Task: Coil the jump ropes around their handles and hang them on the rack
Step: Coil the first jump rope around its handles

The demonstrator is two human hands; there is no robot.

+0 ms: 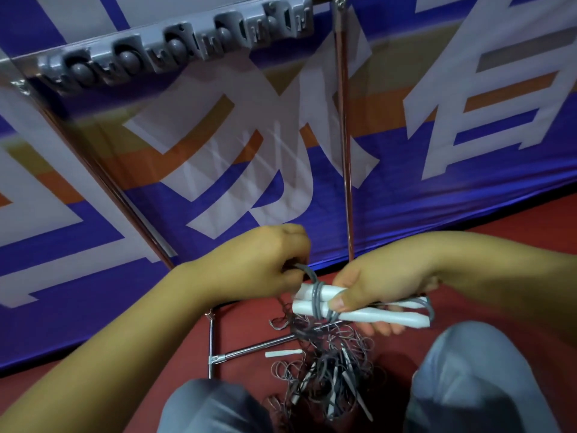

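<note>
My right hand grips two white jump-rope handles held side by side, thumb on top. A grey cord is wound a few turns around their left end. My left hand pinches the cord just left of the handles, pulling it taut. The loose remainder of the cord drops to a tangled pile of grey ropes and white handles on the red floor. One white handle lies apart beside the pile. The grey hook rack is mounted high at the upper left, with nothing hanging from it.
A metal stand with chrome poles carries the rack; its base bars lie on the floor beside the pile. A blue, white and orange banner fills the background. My knees in grey trousers flank the pile.
</note>
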